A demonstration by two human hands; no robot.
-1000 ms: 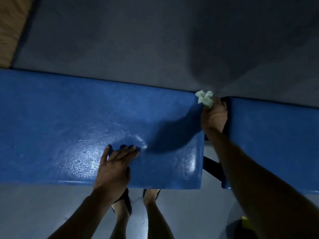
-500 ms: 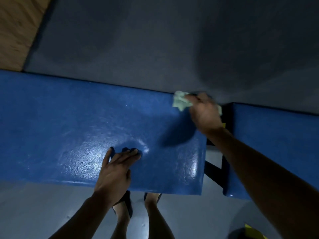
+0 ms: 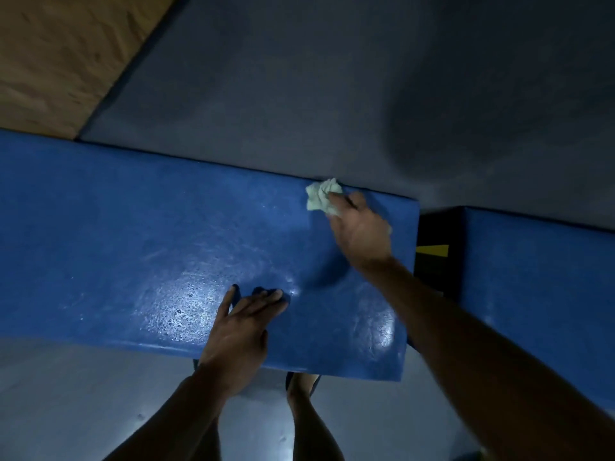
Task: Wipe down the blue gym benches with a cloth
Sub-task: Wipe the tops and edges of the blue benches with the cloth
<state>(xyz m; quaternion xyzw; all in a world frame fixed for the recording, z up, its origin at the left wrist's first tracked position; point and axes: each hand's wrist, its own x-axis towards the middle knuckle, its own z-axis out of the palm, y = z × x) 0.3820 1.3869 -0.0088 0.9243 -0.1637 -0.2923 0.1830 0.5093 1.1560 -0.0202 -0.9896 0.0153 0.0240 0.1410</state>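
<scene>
A long blue padded bench runs across the view, its top wet and shiny near the front. My right hand presses a crumpled pale green cloth onto the bench near its far edge, toward the right end. My left hand lies flat on the bench's near edge, fingers spread, holding nothing. A second blue bench begins at the right, past a narrow gap.
A dark frame with a yellow strip shows in the gap between the benches. Grey floor stretches beyond, with a wooden floor area at the far left. My legs and sandalled feet stand below the bench's near edge.
My right hand has carried the cloth from the bench's right far corner leftward along the far edge. My left hand has stayed put. The view has shifted slightly.
</scene>
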